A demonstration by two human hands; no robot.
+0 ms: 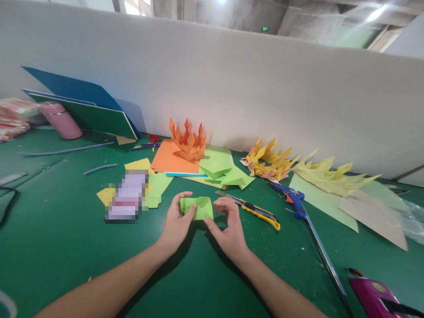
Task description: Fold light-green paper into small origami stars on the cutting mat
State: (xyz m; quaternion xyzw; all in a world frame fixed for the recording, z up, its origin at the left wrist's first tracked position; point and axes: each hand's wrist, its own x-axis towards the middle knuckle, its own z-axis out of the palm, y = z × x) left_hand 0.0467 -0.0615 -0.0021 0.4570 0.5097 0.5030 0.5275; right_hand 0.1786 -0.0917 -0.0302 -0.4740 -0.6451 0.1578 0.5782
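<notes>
A small folded piece of light green paper [198, 207] is held just above the green table [66, 247] between both hands. My left hand [176, 223] pinches its left side with thumb and fingers closed on it. My right hand [228, 229] grips its right edge, fingers curled round the top and thumb underneath. Behind the hands lie more folded green pieces [220, 170] and an orange folded paper crown [188, 141] on an orange sheet [165, 160].
A yellow utility knife [255, 210] lies just right of my right hand. A blue glue gun [294, 201], yellow paper crowns [270, 161], pale sheets [331, 194], a pink bottle [61, 120], leaning blue and green boards [89, 112] and a white partition wall [232, 88] surround the work area.
</notes>
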